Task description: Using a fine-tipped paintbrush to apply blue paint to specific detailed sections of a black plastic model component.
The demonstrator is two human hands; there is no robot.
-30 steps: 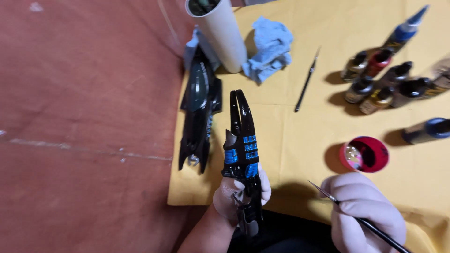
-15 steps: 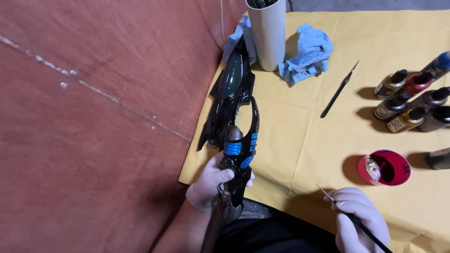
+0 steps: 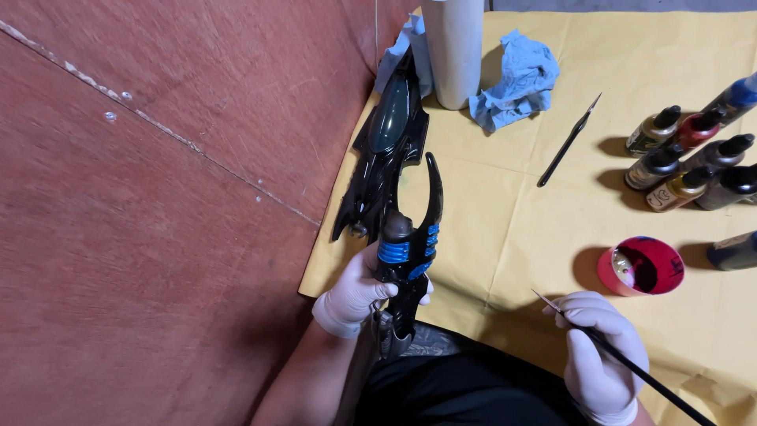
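Reddish-brown floor point(image 3: 158, 237), partly covered by yellow paper sheet point(image 3: 505, 213), on which black model part point(image 3: 386, 150), white tube point(image 3: 453, 47), blue rag point(image 3: 516, 79), paint bottles point(image 3: 694, 162), red cap point(image 3: 640, 266) were laid.

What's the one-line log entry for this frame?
left hand: holds black-and-blue model part | right hand: holds fine brush | red paint cup on yellow paper

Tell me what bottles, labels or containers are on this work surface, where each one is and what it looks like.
Paint bottles: cluster at right on the yellow paper, small, dark caps, labelled, lying tilted.
Lone dark bottle: right edge, below the cluster.
Red cup: round, dark paint inside, right of centre.
White tube: upright at top centre, beside blue cloth.
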